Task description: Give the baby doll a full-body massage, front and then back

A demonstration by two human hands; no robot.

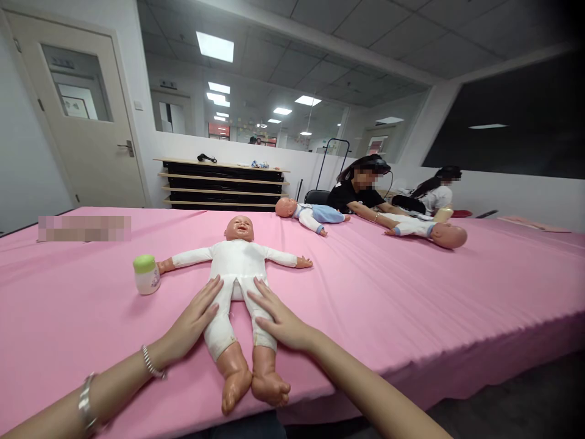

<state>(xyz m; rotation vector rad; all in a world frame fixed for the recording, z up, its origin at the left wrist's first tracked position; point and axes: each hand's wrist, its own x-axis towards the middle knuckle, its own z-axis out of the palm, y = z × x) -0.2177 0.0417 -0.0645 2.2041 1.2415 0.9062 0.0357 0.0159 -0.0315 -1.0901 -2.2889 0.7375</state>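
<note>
A pink-covered table fills the view. Along its far edge lie a baby doll in blue and white and a doll in white, reached by a seated person in black. Another person in white sits beyond. A low wooden shelf unit stands behind the table.

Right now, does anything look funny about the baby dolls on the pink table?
Yes, a little. The nearest baby doll looks undressed: only its white cloth body shows, while the doll farther along wears blue and white clothes.
</note>
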